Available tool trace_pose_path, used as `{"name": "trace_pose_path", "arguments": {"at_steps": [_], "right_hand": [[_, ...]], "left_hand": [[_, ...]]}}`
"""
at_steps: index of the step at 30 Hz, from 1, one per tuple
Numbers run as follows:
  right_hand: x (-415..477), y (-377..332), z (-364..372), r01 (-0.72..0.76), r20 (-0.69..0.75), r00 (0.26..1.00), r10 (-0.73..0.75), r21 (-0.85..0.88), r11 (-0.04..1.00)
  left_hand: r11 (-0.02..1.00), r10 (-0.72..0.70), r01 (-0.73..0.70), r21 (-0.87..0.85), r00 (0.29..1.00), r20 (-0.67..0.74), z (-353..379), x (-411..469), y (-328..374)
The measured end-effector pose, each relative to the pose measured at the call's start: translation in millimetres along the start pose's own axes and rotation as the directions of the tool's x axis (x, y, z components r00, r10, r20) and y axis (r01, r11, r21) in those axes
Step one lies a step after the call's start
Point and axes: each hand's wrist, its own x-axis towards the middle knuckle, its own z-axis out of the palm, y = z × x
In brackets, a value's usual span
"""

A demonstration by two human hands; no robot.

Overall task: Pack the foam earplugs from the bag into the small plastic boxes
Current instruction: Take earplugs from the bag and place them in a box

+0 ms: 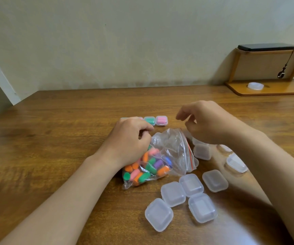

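My left hand (130, 138) is curled over the clear plastic zip bag (162, 156) with the red seal strip, and its fingers are bent down at the bag's upper edge; I cannot tell if they pinch the film or already hold an earplug, because the fingertips are hidden. My right hand (204, 121) hovers just above and to the right of the bag's mouth, fingers loose and half bent, holding nothing. I judge that I am at the step of taking earplugs out of the bag for the next box. The colourful foam earplugs (148, 168), orange, green, pink, purple and blue, lie in a heap in the bag's lower part, directly under my left palm and toward my wrist. The bag lies flat on the brown wooden table (54, 138), with its long axis running from near my left wrist away toward my right hand, and its open mouth points to the right hand. The earplugs inside point in mixed directions. Beyond my left knuckles stand two filled small boxes, one with green plugs (149, 120) and one with pink plugs (161, 120). The empty translucent square plastic boxes (192, 184) lie closed, below and beside my right forearm. Next I must pull out earplugs and open one empty box, which needs both hands.
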Motion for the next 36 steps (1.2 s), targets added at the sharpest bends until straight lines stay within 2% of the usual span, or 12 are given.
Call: {"name": "trace_pose_path", "arguments": {"at_steps": [4,9,14,19,22,25,27,31,36], "right_hand": [[-8,4,-3,0.050,0.117,0.992,-0.051,0.007,0.999],[-12,0,0,0.089,0.217,0.974,-0.072,-0.071,0.994],[-12,-1,0,0.069,0.176,0.983,-0.054,-0.082,0.994],[-15,6,-11,0.045,-0.056,0.998,-0.041,0.080,0.996],[-17,5,-13,0.099,-0.140,0.988,-0.070,0.211,0.972],[-20,2,-14,0.147,-0.113,0.988,-0.107,0.465,0.873],[-23,1,-16,0.143,-0.052,0.989,-0.138,0.576,0.805],[-25,-2,-15,0.127,0.006,0.984,-0.177,0.674,0.728],[-24,-2,-15,0.185,-0.087,0.980,-0.179,0.728,0.660]], "left_hand": [[1.000,0.022,-0.022,-0.003,1.000,-0.002,0,0,1],[0.999,0.032,-0.032,-0.001,0.999,0.000,-1,-1,1],[0.999,0.035,-0.035,0.000,0.999,0.006,-1,-2,2],[0.999,0.039,-0.039,-0.018,0.999,-0.001,1,-2,-1],[0.993,0.103,-0.106,-0.045,0.993,-0.065,0,-2,0],[0.959,0.221,-0.254,-0.123,0.946,-0.237,-4,-2,6],[0.936,0.262,-0.317,-0.154,0.918,-0.297,-7,-4,10],[0.902,0.339,-0.398,-0.169,0.893,-0.296,-10,-6,14],[0.885,0.392,-0.447,-0.131,0.866,-0.311,-10,-6,15]]}}
